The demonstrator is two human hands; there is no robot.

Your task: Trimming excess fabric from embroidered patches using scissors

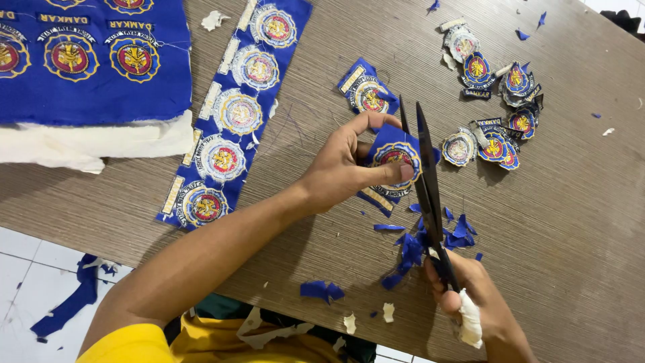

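A wood-grain table [578, 222] carries a large blue cloth sheet of embroidered emblems [94, 60] at the far left, with a long blue strip of round emblems [232, 111] lying beside it. A pile of cut-out badges [494, 94] sits at the far right. Near the middle, the left hand [342, 168] pinches a blue badge patch [395, 156] between thumb and fingers, raised over the table. The right hand [474, 302] is closed around black scissors [424, 175], their blades parted at the patch's right edge. Blue scraps [410, 249] lie below.
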